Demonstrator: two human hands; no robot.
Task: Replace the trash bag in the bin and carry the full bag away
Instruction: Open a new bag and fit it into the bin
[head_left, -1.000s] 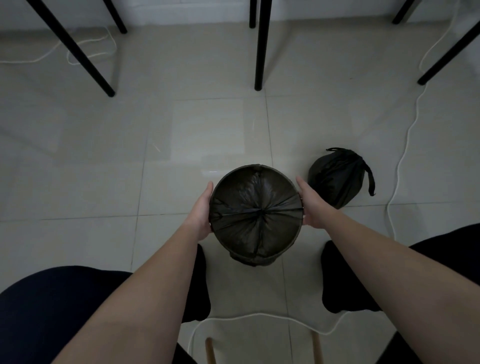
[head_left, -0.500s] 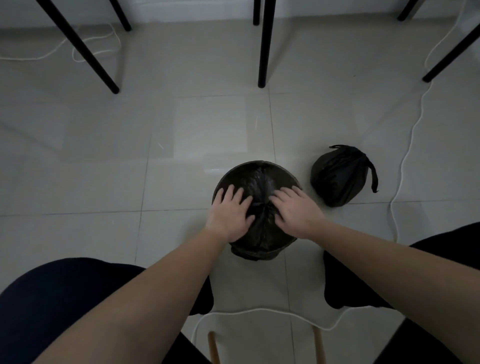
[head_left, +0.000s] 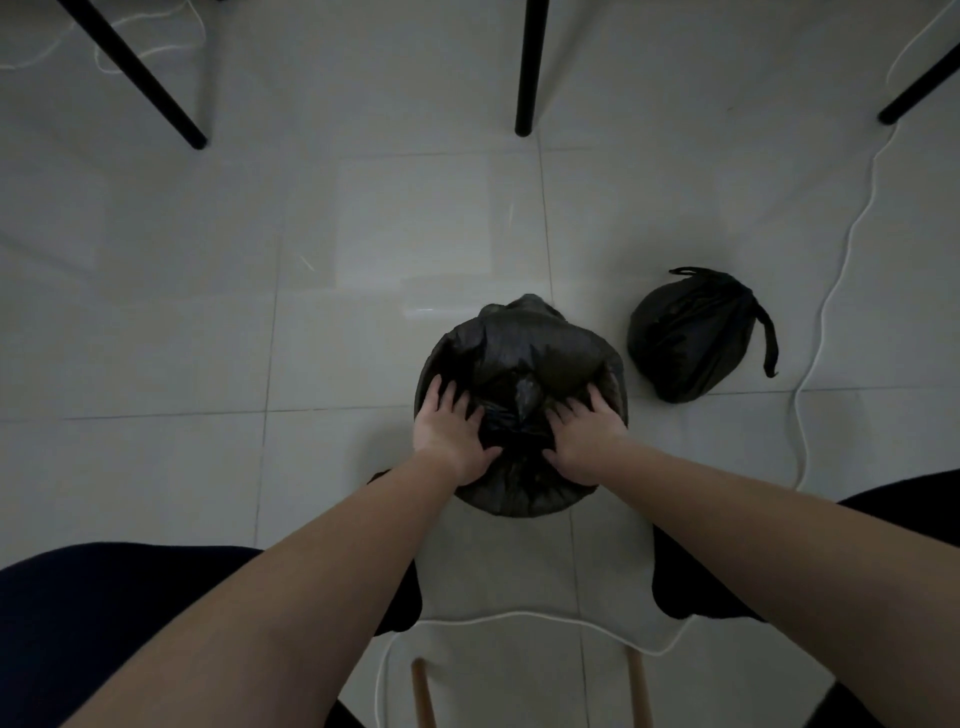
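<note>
Pressing fresh liner (head_left: 524, 364) into bin (head_left: 615, 382), both hands inside.

Bin rim mostly hidden under dark plastic and hard to make out in dim light. Left hand (head_left: 451, 431) and right hand (head_left: 584, 431) lower in the bin than half a second ago, fingers (head_left: 441, 389) spread flat on plastic, gripping nothing. Tied full bag (head_left: 691, 340) just right of bin, apart; bare floor (head_left: 208, 312) left of bin.

We've shoved both hands, left hand (head_left: 453, 431) and right hand (head_left: 583, 434), down into the liner (head_left: 524, 358); it's puffed up behind them now.
</note>
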